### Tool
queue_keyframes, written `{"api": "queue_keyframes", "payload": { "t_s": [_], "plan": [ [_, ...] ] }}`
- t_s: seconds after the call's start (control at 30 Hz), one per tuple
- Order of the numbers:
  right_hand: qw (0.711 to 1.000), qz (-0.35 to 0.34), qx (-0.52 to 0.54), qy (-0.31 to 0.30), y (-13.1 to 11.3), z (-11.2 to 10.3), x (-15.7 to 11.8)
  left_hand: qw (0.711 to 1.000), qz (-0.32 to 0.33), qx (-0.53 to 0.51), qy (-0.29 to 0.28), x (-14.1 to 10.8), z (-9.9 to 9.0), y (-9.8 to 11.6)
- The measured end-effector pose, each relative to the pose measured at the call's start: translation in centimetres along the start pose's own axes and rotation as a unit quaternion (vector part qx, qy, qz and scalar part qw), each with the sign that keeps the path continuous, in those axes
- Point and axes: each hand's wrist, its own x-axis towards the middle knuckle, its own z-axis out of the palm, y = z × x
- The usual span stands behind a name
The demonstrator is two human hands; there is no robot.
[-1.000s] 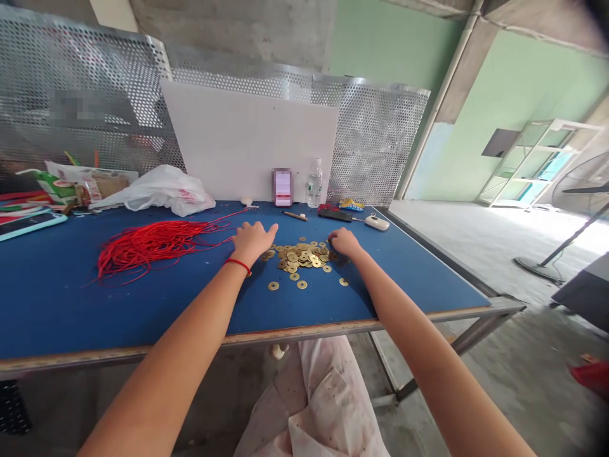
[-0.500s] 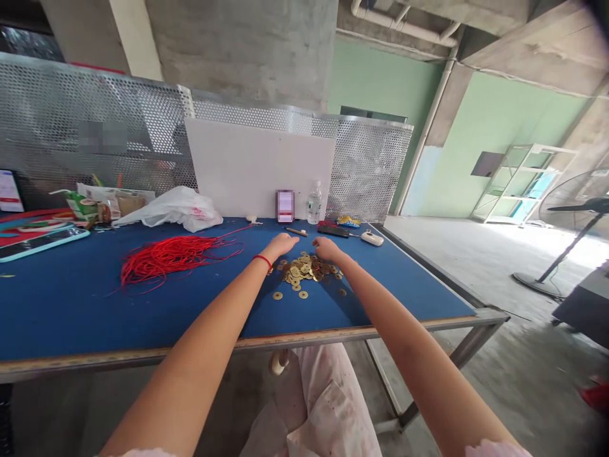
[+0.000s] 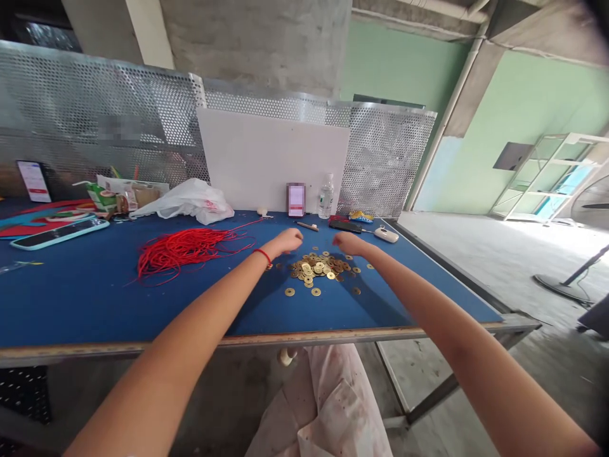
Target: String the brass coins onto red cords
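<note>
A loose pile of brass-coloured coins with centre holes (image 3: 316, 268) lies on the blue table, several of them scattered around it. My left hand (image 3: 288, 241), a red cord round its wrist, is above the pile's back left with curled fingers. Above the back right is my right hand (image 3: 348, 242), its fingers also curled. Whatever either hand pinches is too small or hidden to make out. To the left lies a bundle of red cords (image 3: 183, 252).
At the back stand a phone (image 3: 295, 200) and a water bottle (image 3: 326, 198), near a pen (image 3: 307, 226), a black object (image 3: 345, 226) and a white case (image 3: 386, 235). Further left are a plastic bag (image 3: 195, 202) and a flat phone (image 3: 59, 233).
The view has shifted, moving the scene rightward. My hands are farther apart and raised off the pile, which looks more spread out.
</note>
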Motion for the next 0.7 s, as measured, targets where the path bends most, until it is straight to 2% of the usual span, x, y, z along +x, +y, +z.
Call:
{"api": "queue_keyframes", "payload": {
  "t_s": [0.07,0.13,0.23,0.3,0.37,0.43,0.5,0.6,0.63,0.7],
  "plan": [
    [0.999,0.05,-0.008,-0.009,2.8,-1.3,-1.0,0.998,-0.054,0.035,0.004,-0.5,-2.1,-2.3],
    [0.994,0.1,-0.004,-0.043,5.5,-1.9,-2.2,0.992,-0.122,-0.015,-0.017,-1.2,-3.8,-4.9],
    [0.98,0.153,0.03,-0.123,7.1,-1.5,-3.5,0.978,-0.16,-0.126,0.047,-2.2,-4.5,-6.9],
    [0.973,0.16,0.056,-0.158,6.0,-0.7,-3.5,0.973,-0.165,-0.155,0.034,-2.6,-3.4,-5.9],
    [0.969,0.148,0.085,-0.181,3.7,-0.2,-2.9,0.969,-0.177,-0.167,-0.034,-2.7,-1.6,-3.4],
    [0.965,0.121,0.119,-0.197,1.2,-0.2,-2.1,0.972,-0.132,-0.184,-0.066,-2.8,0.0,-0.7],
    [0.964,0.104,0.138,-0.203,-0.3,-0.9,-1.5,0.972,-0.082,-0.206,-0.08,-2.7,0.6,1.0],
    [0.969,0.119,0.116,-0.182,1.2,-2.4,-1.8,0.97,-0.042,-0.238,-0.02,-2.8,-1.0,0.5],
    [0.97,0.132,0.102,-0.177,2.4,-2.8,-2.4,0.963,-0.067,-0.261,-0.021,-3.0,-1.9,-0.3],
    [0.963,0.189,0.038,-0.188,5.1,-3.2,-3.8,0.937,-0.176,-0.297,-0.052,-3.6,-3.3,-2.0]
  ]
}}
